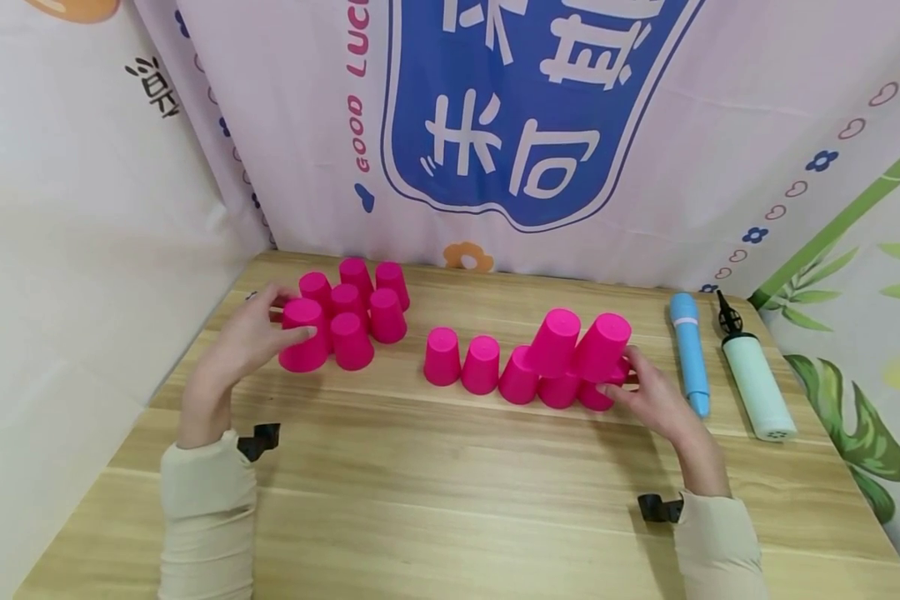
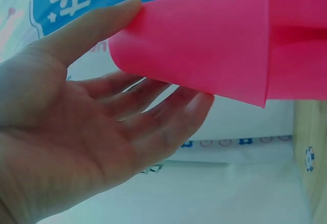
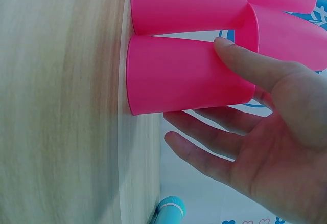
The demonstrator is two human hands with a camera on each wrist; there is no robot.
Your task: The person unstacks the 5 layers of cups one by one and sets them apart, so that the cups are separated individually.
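Observation:
Thumb and fingers of my left hand (image 1: 243, 342) hold a pink cup (image 1: 301, 343) at the front left of a cluster of upside-down pink cups (image 1: 353, 342). In the left wrist view that cup (image 2: 189, 45) sits between thumb and fingertips; its rim overlaps another cup. My right hand (image 1: 656, 398) grips the rightmost cup (image 3: 184, 75) of a row, thumb on its near side and other fingers partly hidden behind. Two pink cups (image 1: 555, 342) stand upside down on the right part of this row, bridging the cups beneath. The row's left cups (image 1: 442, 358) carry nothing.
Right of the cups lie a blue tube-shaped object (image 1: 691, 354) and a mint-green hand pump (image 1: 757, 383) with a black nozzle. A printed cloth (image 1: 285, 125) hangs behind the wooden table (image 1: 450, 500). Each wrist carries a black mount (image 1: 261, 440).

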